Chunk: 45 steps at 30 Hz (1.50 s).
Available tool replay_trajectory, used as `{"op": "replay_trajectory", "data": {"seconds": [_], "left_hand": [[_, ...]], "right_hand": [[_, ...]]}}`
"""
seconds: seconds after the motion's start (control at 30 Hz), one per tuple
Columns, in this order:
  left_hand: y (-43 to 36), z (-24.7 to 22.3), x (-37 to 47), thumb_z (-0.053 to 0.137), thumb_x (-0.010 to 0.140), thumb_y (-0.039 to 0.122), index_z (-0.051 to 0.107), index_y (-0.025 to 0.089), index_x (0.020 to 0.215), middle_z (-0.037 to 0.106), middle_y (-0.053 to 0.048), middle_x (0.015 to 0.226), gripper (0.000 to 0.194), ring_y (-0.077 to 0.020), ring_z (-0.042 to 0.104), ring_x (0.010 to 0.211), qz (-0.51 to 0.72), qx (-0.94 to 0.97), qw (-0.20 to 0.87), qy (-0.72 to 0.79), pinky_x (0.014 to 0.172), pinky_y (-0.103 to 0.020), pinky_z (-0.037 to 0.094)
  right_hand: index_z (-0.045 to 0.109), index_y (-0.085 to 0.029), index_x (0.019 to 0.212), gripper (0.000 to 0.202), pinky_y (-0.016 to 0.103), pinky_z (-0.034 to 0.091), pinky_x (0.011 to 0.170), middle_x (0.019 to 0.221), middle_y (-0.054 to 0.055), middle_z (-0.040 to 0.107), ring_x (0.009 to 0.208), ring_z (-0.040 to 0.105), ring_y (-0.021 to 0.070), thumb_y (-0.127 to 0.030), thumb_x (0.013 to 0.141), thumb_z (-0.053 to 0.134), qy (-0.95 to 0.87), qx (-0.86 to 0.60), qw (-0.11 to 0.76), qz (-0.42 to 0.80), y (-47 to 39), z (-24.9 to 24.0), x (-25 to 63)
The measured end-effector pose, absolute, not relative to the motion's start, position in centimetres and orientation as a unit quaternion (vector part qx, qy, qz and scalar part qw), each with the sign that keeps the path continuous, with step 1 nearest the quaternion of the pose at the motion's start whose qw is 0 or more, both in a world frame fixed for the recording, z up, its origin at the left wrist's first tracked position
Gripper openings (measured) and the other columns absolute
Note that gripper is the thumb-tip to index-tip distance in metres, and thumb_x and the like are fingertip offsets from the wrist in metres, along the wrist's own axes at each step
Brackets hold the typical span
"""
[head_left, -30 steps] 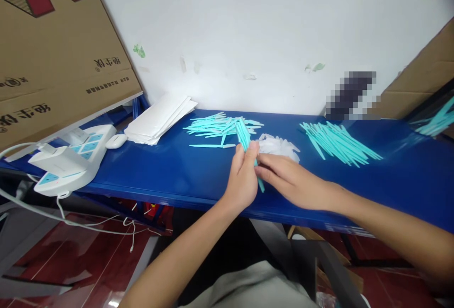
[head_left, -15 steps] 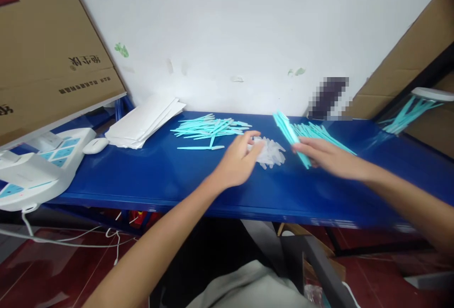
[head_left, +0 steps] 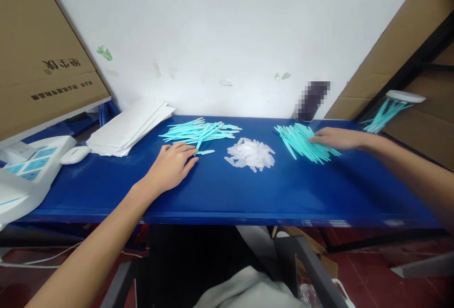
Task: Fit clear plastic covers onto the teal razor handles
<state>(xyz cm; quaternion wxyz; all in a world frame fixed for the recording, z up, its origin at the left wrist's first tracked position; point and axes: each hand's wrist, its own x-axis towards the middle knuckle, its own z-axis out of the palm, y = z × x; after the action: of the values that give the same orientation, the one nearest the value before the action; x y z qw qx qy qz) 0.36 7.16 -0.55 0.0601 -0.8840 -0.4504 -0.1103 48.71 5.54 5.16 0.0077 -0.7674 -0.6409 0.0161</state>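
On the blue table lie two piles of thin turquoise sticks. My left hand rests palm down at the near edge of the left pile, its fingers spread and touching a stick. Between the piles is a heap of small translucent white pieces, with neither hand on it. My right hand reaches onto the right pile; its fingertips are partly hidden among the sticks, so whether it grips any is unclear.
White envelopes or sheets lie at the back left, near a white device and a small white case. A big cardboard box leans at left. A clear cup of turquoise sticks stands at right.
My left hand has moved left from the white heap to the left pile. The bundle of sticks my right hand held up now lies on the right pile. The view has shifted slightly.
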Motion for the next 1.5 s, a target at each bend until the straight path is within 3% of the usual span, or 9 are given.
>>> {"op": "replay_trajectory", "data": {"seconds": [0.13, 0.33, 0.47, 0.6, 0.83, 0.93, 1.03, 1.23, 1.5], "left_hand": [[7.2, 0.1, 0.2, 0.042, 0.105, 0.038, 0.078, 0.019, 0.111, 0.075, -0.009, 0.124, 0.041, -0.0317, 0.065, 0.121, -0.129, -0.87, 0.072, -0.471, 0.095, -0.044, 0.047], [7.9, 1.2, 1.4, 0.048, 0.101, 0.048, 0.079, 0.02, 0.099, 0.078, -0.009, 0.108, 0.042, -0.032, 0.07, 0.102, -0.132, -0.821, 0.064, -0.553, 0.08, -0.039, 0.052], [9.0, 1.5, 2.8, 0.053, 0.097, 0.052, 0.078, 0.021, 0.098, 0.077, -0.01, 0.107, 0.039, -0.033, 0.07, 0.101, -0.101, -0.815, 0.041, -0.57, 0.076, -0.038, 0.053], [9.7, 1.9, 3.3, 0.055, 0.095, 0.041, 0.077, 0.021, 0.1, 0.077, -0.011, 0.102, 0.03, -0.0345, 0.071, 0.1, -0.07, -0.81, 0.024, -0.581, 0.076, -0.038, 0.052], [8.4, 2.8, 0.3, 0.052, 0.095, 0.031, 0.075, 0.019, 0.096, 0.076, -0.009, 0.085, 0.026, -0.0284, 0.071, 0.086, -0.06, -0.809, 0.016, -0.584, 0.083, -0.039, 0.049], [8.0, 2.7, -1.9, 0.054, 0.094, 0.033, 0.076, 0.02, 0.093, 0.072, -0.006, 0.074, 0.026, -0.0244, 0.068, 0.074, -0.083, -0.819, -0.037, -0.566, 0.073, -0.035, 0.048], [8.2, 2.3, -3.5, 0.055, 0.095, 0.039, 0.076, 0.02, 0.093, 0.067, -0.005, 0.07, 0.028, -0.0219, 0.065, 0.069, -0.109, -0.839, -0.083, -0.526, 0.068, -0.033, 0.046], [9.4, 1.4, -4.1, 0.053, 0.098, 0.046, 0.07, 0.023, 0.125, 0.058, -0.011, 0.107, 0.04, -0.0272, 0.06, 0.099, -0.11, -0.872, -0.043, -0.475, 0.092, -0.041, 0.047], [10.4, 2.5, -2.9, 0.059, 0.093, 0.039, 0.07, 0.019, 0.097, 0.062, -0.01, 0.1, 0.024, -0.0294, 0.055, 0.107, -0.039, -0.869, -0.107, -0.482, 0.091, -0.037, 0.046]], "right_hand": [[0.071, -0.011, 0.078, 0.038, 0.033, 0.044, 0.079, 0.097, 0.019, 0.074, 0.084, 0.067, 0.0241, -0.035, 0.1, 0.051, -0.649, -0.751, -0.089, 0.08, 6.2, 5.6, 48.5], [0.071, -0.01, 0.1, 0.058, 0.047, 0.041, 0.08, 0.115, 0.03, 0.069, 0.104, 0.065, 0.0425, -0.054, 0.101, 0.034, -0.616, -0.778, -0.121, -0.017, 6.2, 6.6, 46.2], [0.068, -0.016, 0.109, 0.056, 0.05, 0.037, 0.091, 0.101, 0.018, 0.074, 0.097, 0.066, 0.0344, -0.053, 0.102, 0.026, -0.687, -0.719, -0.081, -0.07, 6.0, 6.8, 41.8], [0.067, -0.016, 0.111, 0.044, 0.035, 0.041, 0.074, 0.078, 0.009, 0.072, 0.075, 0.066, 0.0259, -0.048, 0.098, 0.04, -0.79, -0.611, 0.03, -0.044, 7.3, 6.2, 36.2], [0.05, -0.019, 0.149, 0.059, 0.031, 0.044, 0.072, 0.117, 0.016, 0.074, 0.096, 0.069, 0.0273, -0.032, 0.092, 0.058, -0.882, -0.47, -0.033, -0.015, 14.7, 5.2, 28.0], [0.057, -0.02, 0.143, 0.052, 0.033, 0.044, 0.076, 0.135, 0.017, 0.067, 0.109, 0.067, 0.0291, -0.025, 0.091, 0.059, -0.897, -0.431, -0.081, -0.046, 16.9, 5.2, 26.6], [0.068, -0.019, 0.128, 0.036, 0.032, 0.042, 0.071, 0.127, 0.016, 0.069, 0.103, 0.068, 0.0277, -0.027, 0.096, 0.054, -0.91, -0.396, -0.092, -0.081, 17.4, 5.2, 26.3], [0.065, -0.014, 0.117, 0.032, 0.031, 0.032, 0.065, 0.11, 0.016, 0.069, 0.08, 0.062, 0.0208, -0.025, 0.105, 0.038, -0.922, -0.3, -0.109, -0.218, 16.9, 4.0, 26.4], [0.055, -0.014, 0.108, 0.027, 0.033, 0.029, 0.07, 0.1, 0.014, 0.065, 0.079, 0.052, 0.0211, -0.011, 0.102, 0.029, -0.926, -0.282, -0.009, -0.251, 16.1, 4.7, 26.2]]}}
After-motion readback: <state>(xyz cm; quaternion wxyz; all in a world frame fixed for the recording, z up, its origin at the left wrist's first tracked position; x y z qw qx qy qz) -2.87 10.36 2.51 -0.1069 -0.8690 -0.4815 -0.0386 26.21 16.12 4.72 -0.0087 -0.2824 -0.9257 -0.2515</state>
